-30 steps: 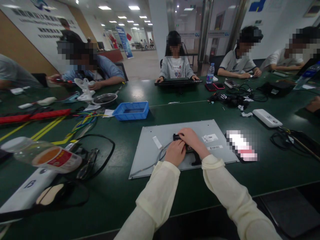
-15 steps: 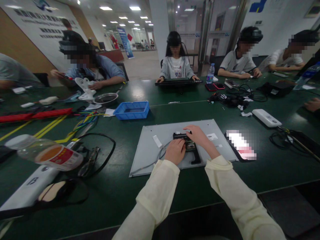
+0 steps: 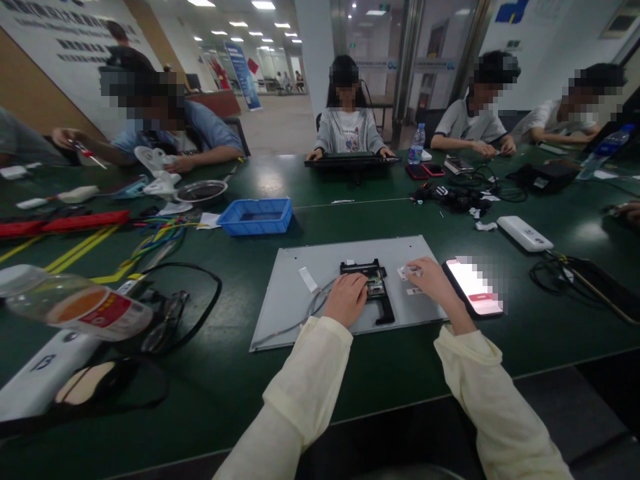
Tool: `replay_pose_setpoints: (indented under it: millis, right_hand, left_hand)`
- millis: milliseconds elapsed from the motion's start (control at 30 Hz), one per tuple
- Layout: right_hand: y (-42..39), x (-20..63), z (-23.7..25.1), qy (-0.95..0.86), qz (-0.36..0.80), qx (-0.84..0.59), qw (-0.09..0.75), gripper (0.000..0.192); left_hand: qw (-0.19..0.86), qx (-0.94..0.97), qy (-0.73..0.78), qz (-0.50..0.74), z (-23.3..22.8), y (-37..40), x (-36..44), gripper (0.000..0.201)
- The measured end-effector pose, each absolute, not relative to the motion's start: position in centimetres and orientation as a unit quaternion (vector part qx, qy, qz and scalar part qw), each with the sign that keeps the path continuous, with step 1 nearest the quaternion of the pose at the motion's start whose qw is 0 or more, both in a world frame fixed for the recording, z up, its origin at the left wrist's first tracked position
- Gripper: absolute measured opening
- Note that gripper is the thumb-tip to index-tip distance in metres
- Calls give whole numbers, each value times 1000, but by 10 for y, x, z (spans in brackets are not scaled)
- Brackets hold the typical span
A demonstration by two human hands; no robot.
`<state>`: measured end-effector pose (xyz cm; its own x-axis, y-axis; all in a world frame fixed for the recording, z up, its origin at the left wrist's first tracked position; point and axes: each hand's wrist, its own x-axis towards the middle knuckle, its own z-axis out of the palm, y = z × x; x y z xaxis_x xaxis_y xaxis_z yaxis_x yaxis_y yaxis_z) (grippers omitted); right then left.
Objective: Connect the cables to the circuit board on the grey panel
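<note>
fingers of the left hand (image 3: 347, 298) rest curled, touching the black circuit module (image 3: 370, 283) just right — right hand (image 3: 434, 283) farther right, pinching a small label (image 3: 406, 272).

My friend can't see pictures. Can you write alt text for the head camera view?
A person's left hand rests on a grey panel beside a small black part, while the right hand touches a label near a lit phone. Other people sit around the green table, which also holds a blue tray.

A panel (image 3: 300, 300) lies on the table (image 3: 225, 387); a tray (image 3: 255, 217) behind it, a phone (image 3: 473, 287) to its right.
</note>
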<state>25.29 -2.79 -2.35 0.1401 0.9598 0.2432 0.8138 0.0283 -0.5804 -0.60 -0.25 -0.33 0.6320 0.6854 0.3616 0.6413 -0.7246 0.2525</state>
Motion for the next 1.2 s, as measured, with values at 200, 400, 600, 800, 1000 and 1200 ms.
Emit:
replay_pose_setpoints:
  millis: [200,400,600,800,1000,1200]
  right_hand:
    - [-29,251,-23,-655,129,-675,314,21]
    - [-31,244,-19,-627,159,-669,365,16]
    - [-31,234,-14,-564,278,-625,461,20]
    - [-31,216,-18,-583,365,-569,450,18]
    - [-33,209,-18,-621,330,-557,442,17]
    - [-34,205,-17,-642,300,-558,432,16]
  left_hand:
    - [46,904,362,223,-5,-2,-6,24]
    - [41,904,363,221,-6,-2,-5,24]
    - [41,902,360,236,-6,-2,-6,24]
    - [39,906,349,236,0,-11,-1,28]
    - [24,919,334,207,5,-25,8,35]
    - [-5,932,326,159,6,-30,13,39]
